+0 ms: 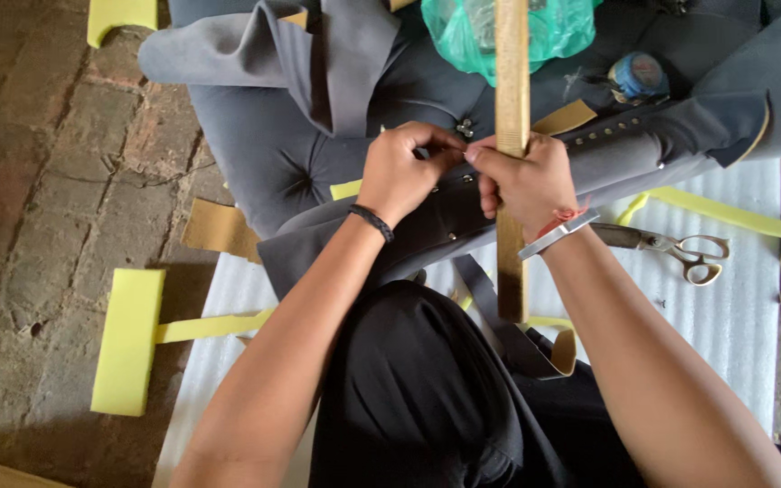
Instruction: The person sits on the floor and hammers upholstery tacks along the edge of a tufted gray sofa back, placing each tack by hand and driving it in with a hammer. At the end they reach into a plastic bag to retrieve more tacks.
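My right hand grips a long wooden stick that stands upright across a grey upholstered cushion piece. My left hand is closed beside it, fingertips pinching something small at the grey fabric edge, which carries a row of metal studs. What the left fingers pinch is hidden. A black band sits on my left wrist, a metal bangle and red thread on the right.
Scissors lie on white foam sheet at right. Yellow foam strips lie on the brick floor. A green plastic bag and a tape roll rest on the cushion. My black-clad lap is below.
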